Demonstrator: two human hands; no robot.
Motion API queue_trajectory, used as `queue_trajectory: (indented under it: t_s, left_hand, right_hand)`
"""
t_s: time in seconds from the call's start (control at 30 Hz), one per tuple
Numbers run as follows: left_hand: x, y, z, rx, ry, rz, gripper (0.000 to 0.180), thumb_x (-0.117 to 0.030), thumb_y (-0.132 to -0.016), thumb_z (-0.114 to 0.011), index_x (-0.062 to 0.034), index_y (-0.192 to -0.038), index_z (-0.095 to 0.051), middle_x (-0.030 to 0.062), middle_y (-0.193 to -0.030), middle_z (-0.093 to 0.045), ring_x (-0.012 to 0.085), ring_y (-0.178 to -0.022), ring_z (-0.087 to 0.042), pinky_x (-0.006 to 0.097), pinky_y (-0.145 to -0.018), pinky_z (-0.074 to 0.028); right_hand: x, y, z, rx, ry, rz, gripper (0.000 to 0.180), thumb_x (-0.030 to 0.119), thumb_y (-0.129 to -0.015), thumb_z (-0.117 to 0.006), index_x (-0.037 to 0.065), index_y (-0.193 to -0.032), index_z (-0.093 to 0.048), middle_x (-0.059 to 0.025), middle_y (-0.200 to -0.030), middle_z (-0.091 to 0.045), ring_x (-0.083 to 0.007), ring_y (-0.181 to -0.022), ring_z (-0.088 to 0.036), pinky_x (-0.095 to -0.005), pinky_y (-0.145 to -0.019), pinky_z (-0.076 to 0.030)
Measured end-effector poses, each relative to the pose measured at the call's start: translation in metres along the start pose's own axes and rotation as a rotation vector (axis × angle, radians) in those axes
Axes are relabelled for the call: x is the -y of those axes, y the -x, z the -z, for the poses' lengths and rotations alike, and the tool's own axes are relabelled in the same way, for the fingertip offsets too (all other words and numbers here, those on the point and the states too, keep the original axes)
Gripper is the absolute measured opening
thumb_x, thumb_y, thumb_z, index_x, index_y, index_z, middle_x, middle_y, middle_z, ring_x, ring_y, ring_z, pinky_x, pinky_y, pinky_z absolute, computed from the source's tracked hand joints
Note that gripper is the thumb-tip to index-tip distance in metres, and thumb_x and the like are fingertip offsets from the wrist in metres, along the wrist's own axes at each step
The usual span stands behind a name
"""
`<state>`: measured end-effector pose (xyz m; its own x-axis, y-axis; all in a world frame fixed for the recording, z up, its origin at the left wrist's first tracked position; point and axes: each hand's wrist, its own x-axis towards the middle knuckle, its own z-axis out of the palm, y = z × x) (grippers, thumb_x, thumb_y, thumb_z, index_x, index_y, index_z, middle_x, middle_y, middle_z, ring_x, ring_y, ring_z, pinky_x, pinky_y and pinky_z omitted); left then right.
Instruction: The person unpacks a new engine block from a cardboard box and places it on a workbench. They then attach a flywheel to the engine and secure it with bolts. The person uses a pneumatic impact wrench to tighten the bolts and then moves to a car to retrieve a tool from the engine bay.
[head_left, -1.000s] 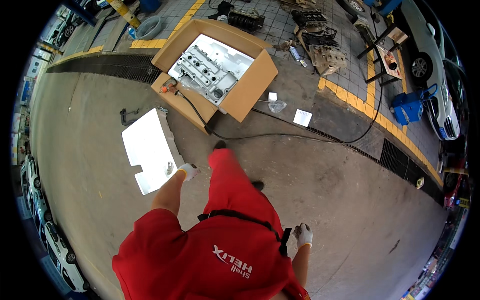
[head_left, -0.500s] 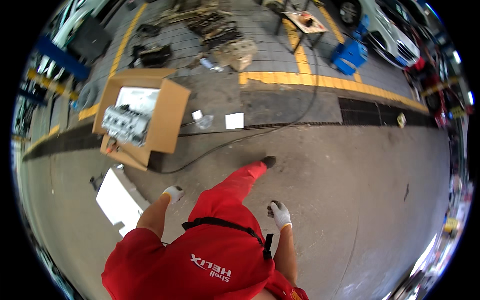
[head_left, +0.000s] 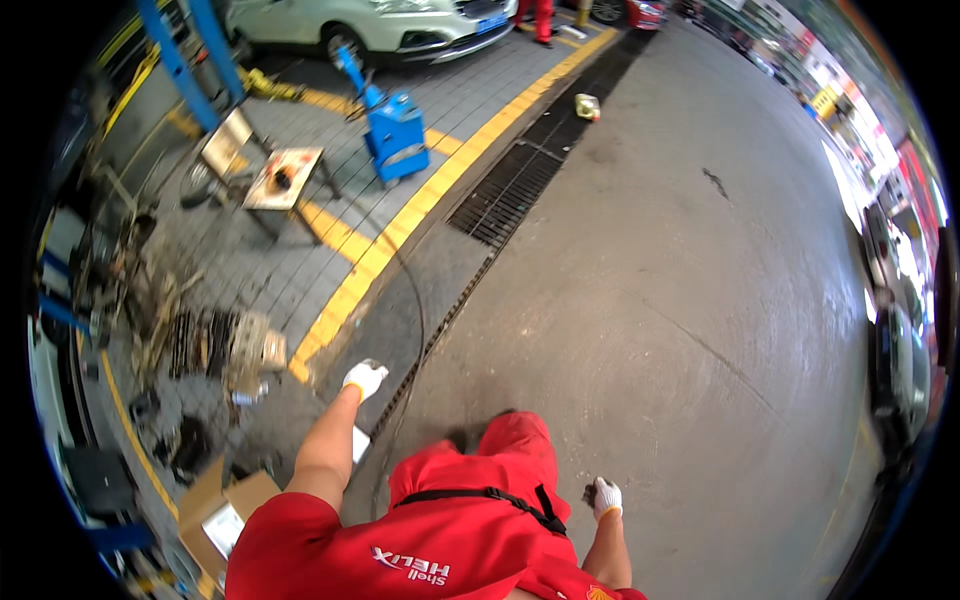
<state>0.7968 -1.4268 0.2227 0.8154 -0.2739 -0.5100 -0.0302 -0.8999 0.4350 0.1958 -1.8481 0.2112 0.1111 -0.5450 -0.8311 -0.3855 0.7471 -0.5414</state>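
My left hand (head_left: 366, 379), in a white glove with a yellow cuff, hangs ahead of me over the dark floor plate beside the drain channel. Its fingers are loosely bent, and I see nothing in them. On the other side of my body, my right hand (head_left: 604, 497) hangs over the bare concrete. That glove is white with darkened fingers, which are half curled and a little apart, with no object visible. Neither hand touches anything. A white sheet (head_left: 361, 444) lies on the floor below my left hand.
An open cardboard box (head_left: 250, 495) stands at lower left, near a stack of dirty metal parts (head_left: 215, 345). Further ahead are a chair (head_left: 290, 175), a blue wheeled machine (head_left: 397, 140) and a pale car (head_left: 375, 25). A black hose (head_left: 417, 300) crosses the floor by the drain grating (head_left: 510, 190).
My view has swung right, so the box has shifted to the lower left edge and the chair and blue machine have moved left. My left arm has swung forward. Both hands remain without a visible object.
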Motion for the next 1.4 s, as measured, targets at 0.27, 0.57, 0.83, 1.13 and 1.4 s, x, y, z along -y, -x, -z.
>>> queue_trajectory:
  t_s: [0.27,0.57,0.83,1.13,1.4]
  left_hand:
    - [-0.316,-0.216,0.034,0.012,0.022,-0.353,0.054,-0.047,-0.102,-0.062,-0.0046,-0.135,-0.069,0.0224,-0.134,-0.072,0.0386,-0.129,-0.066,0.043,-0.108,-0.051]
    - [-0.385,-0.344,-0.052,0.555,-0.276,-0.022,0.062,-0.051,-0.098,-0.059,-0.0032,-0.136,-0.071,0.0236,-0.136,-0.071,0.0391,-0.124,-0.069,0.046,-0.105,-0.054]
    - [-0.485,-0.523,-0.057,0.629,0.065,0.335,0.042,-0.039,-0.106,-0.058,-0.0025,-0.114,-0.078,0.0129,-0.096,-0.078,0.0280,-0.083,-0.075,0.044,-0.076,-0.060]
    - [-0.866,-0.856,0.078,0.318,-0.540,-0.607,0.038,-0.026,-0.101,-0.047,-0.0042,-0.091,-0.076,0.0262,-0.105,-0.076,0.0445,-0.098,-0.074,0.054,-0.088,-0.059]
    - [-1.146,-1.105,0.104,0.277,0.083,-0.341,0.044,-0.041,-0.104,-0.060,-0.0067,-0.129,-0.072,0.0179,-0.132,-0.073,0.0355,-0.126,-0.067,0.043,-0.108,-0.051]
  right_hand:
    - [-0.011,-0.111,-0.006,0.476,1.498,0.564,0.027,0.033,-0.093,-0.070,0.009,-0.101,-0.079,-0.0197,-0.098,-0.080,-0.0398,-0.095,-0.077,-0.0467,-0.083,-0.062]
    - [0.476,-0.323,-0.176,0.181,1.094,0.259,0.040,0.030,-0.098,-0.051,0.001,-0.098,-0.078,-0.0180,-0.087,-0.077,-0.0285,-0.074,-0.073,-0.0419,-0.070,-0.057]
    - [0.871,-0.453,-0.387,0.217,0.131,0.383,0.024,0.021,-0.106,-0.064,0.002,-0.121,-0.064,-0.0128,-0.094,-0.074,-0.0217,-0.073,-0.069,-0.0396,-0.064,-0.062]
    - [0.948,-0.591,-0.398,0.105,0.275,-0.126,0.020,0.019,-0.106,-0.055,0.004,-0.103,-0.068,-0.0122,-0.089,-0.075,-0.0275,-0.071,-0.070,-0.0437,-0.065,-0.060]
    - [0.970,-0.766,-0.375,0.520,1.581,0.196,0.041,0.038,-0.102,-0.058,0.011,-0.128,-0.074,-0.0180,-0.127,-0.076,-0.0362,-0.123,-0.071,-0.0448,-0.097,-0.059]
